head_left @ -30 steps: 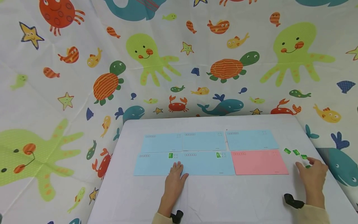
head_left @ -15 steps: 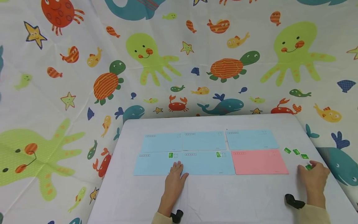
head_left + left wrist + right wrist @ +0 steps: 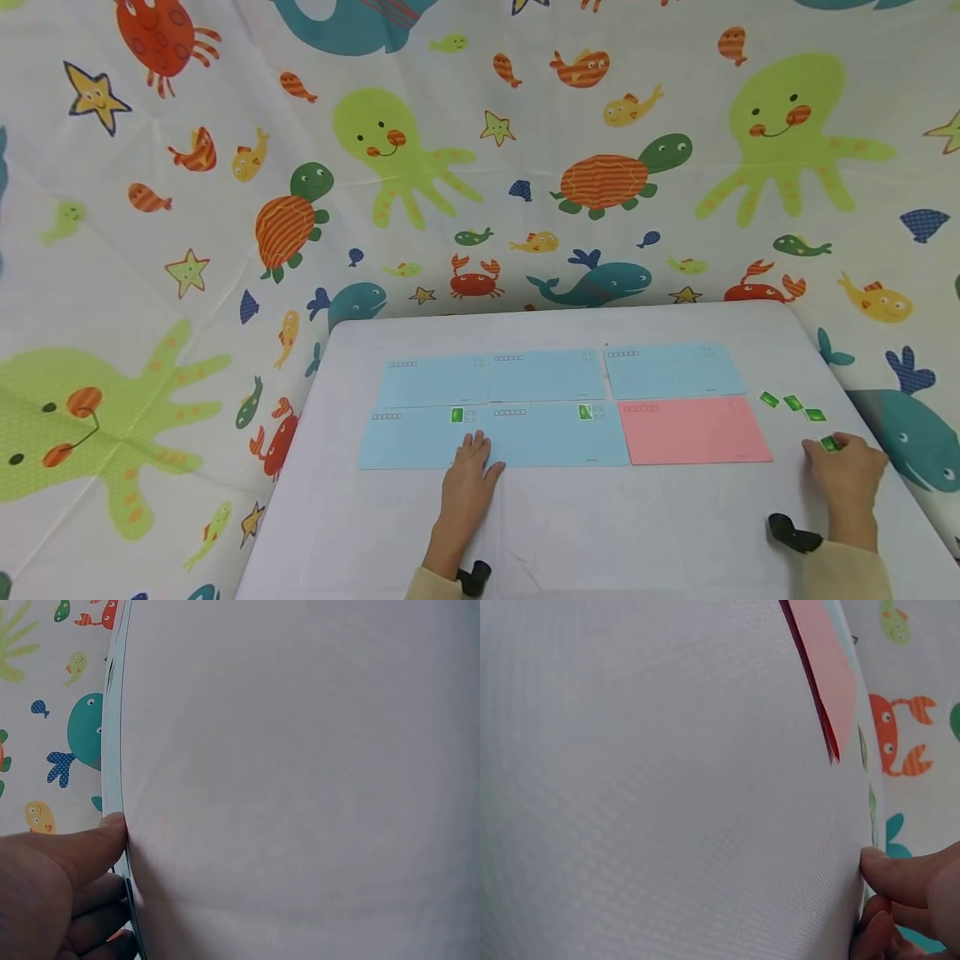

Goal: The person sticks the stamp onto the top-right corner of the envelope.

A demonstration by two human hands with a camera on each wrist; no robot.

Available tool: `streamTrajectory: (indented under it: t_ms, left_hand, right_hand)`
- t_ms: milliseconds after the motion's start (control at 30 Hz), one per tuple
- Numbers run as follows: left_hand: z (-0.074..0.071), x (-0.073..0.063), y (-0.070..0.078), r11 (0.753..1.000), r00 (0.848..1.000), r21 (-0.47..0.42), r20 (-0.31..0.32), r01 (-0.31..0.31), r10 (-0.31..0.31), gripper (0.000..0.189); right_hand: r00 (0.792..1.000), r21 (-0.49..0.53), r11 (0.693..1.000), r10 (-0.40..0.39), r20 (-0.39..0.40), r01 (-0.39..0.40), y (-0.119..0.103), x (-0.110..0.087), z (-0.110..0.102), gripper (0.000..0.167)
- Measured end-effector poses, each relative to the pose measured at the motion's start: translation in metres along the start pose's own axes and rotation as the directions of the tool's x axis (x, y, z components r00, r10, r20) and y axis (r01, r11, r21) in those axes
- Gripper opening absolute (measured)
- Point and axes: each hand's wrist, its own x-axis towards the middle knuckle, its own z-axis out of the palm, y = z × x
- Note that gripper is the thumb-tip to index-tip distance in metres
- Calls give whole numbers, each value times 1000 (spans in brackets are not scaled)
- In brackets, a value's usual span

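A green stamp (image 3: 828,444) lies at the bent fingers of your right hand (image 3: 851,477), grip unclear; your left hand (image 3: 468,485), fingers straight, is well apart.

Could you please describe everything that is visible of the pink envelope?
The pink envelope is a flat, papery, unstamped rectangle with small printed boxes at its upper left. Deeper red shows along its near edge. It lies on the white table at the right end of the front row, close against one blue envelope to its left and another behind. Neither the left hand nor right hand touches it.
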Motion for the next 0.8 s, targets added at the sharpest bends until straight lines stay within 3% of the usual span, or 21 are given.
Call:
streamTrajectory:
  t_ms: [200, 467, 800]
  left_hand:
    - [-1, 2, 2, 1000, 1000, 3, 11, 9, -9, 49]
    - [-3, 2, 4, 1000, 1000, 21, 24, 15, -15, 49]
    - [-4, 3, 5, 1000, 1000, 25, 12, 11, -11, 48]
  right_hand:
    - [1000, -11, 1000, -9, 17, 9, 0, -1, -2, 65]
    - [999, -27, 999, 43, -5, -43, 0, -2, -2, 70]
    - [1000, -7, 1000, 29, 2, -29, 2, 2, -3, 61]
